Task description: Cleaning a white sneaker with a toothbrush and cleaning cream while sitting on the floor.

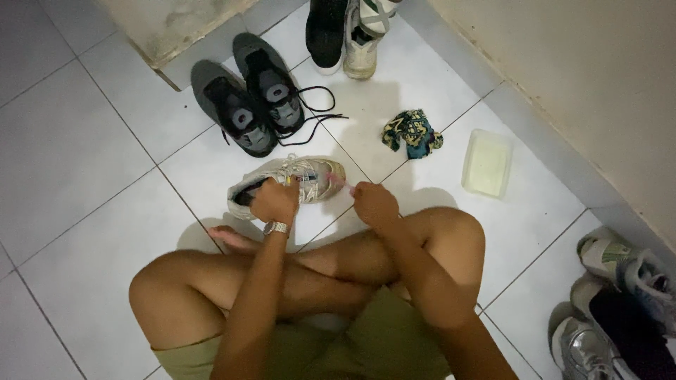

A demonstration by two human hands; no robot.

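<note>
Person sits cross-legged on tiled floor [84, 162]. Left hand [274, 202] grips the pale sneaker [296, 179] at its middle, a watch [276, 227] on the wrist. Right hand [373, 204] is clenched around a small pink brush [339, 181] — tip touching the sneaker's toe. The sneaker lies on the floor just ahead of the knees. Beyond it: grey shoe pair [250, 95], crumpled cloth [413, 132], plastic tub [486, 163] — well apart from the hands.

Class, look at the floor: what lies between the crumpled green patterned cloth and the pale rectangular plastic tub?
In the head view, nothing lies between the crumpled green patterned cloth and the pale rectangular plastic tub: only bare white floor tile, crossed by a grout line.
</note>
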